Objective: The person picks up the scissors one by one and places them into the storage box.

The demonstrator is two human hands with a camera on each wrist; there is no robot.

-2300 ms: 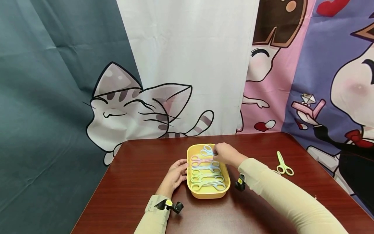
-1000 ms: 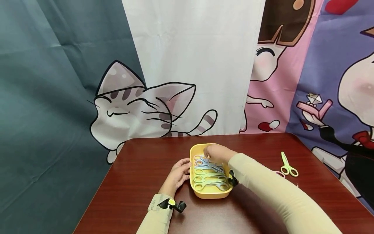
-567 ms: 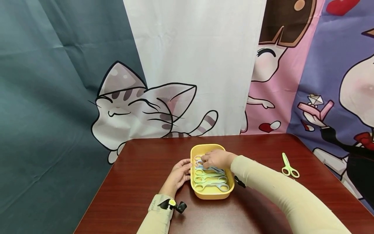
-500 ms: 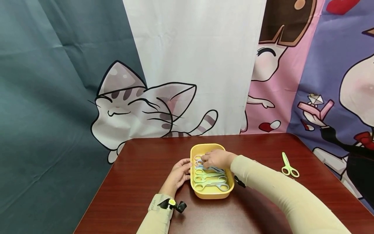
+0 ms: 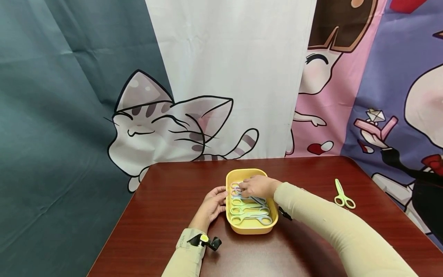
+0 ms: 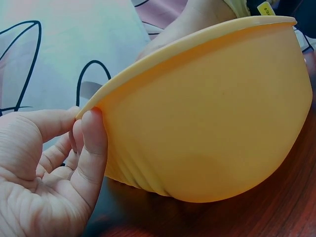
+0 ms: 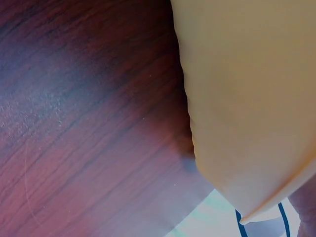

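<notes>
A yellow plastic basket (image 5: 252,231) holds a row of small pastel scissors, lying crosswise. My left hand (image 5: 210,204) is at its left side; in the left wrist view thumb and fingers pinch the basket's rim (image 6: 197,42). My right hand (image 5: 258,187) reaches over the right rim, its curled fingers gripping blue scissors (image 5: 258,201) whose blades slant out below the hand. Pink handles (image 5: 234,185) show left of the fingertips. Nearer me lie green scissors (image 5: 246,205) and blue-handled scissors (image 5: 265,220). The right wrist view shows the basket's outer wall (image 7: 252,89); the fingers are hidden there.
Light green scissors (image 5: 342,197) lie apart on the dark red wooden table (image 5: 166,215), to the right beyond my right sleeve (image 5: 322,215). A cartoon-printed cloth (image 5: 235,77) hangs behind the table's back edge.
My right hand has moved from the basket's far right corner leftward and nearer, and the blue scissors have shifted toward the others. During the last half second hardly anything moves.
</notes>
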